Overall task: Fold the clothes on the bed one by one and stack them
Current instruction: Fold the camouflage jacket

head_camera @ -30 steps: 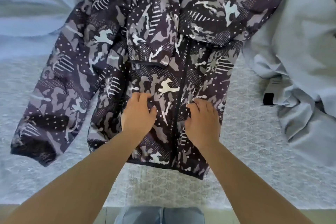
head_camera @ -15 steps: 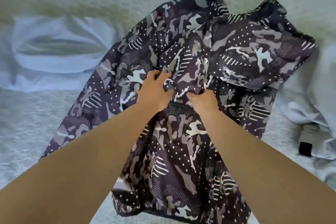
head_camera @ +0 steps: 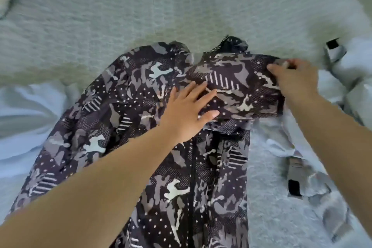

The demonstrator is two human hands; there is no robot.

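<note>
A dark camouflage jacket (head_camera: 128, 119) with white dots and stripes lies front-up on the bed, its zip running down the middle. Its right sleeve (head_camera: 239, 86) is folded across the chest. My left hand (head_camera: 187, 110) lies flat on the jacket's chest with fingers straight and spread, touching the folded sleeve's lower edge. My right hand (head_camera: 293, 80) grips the outer end of that sleeve at the jacket's right shoulder, fingers curled on the fabric. The left sleeve (head_camera: 46, 169) stretches out toward the lower left.
A pale textured bedspread (head_camera: 161, 10) covers the bed. A light grey garment (head_camera: 332, 167) with dark tabs is bunched at the right. Light blue cloth (head_camera: 24, 119) lies under the jacket's left side.
Both hands moved up from the jacket's middle. The right hand went out to the right shoulder and took hold of the sleeve; the left hand opened flat on the chest.
</note>
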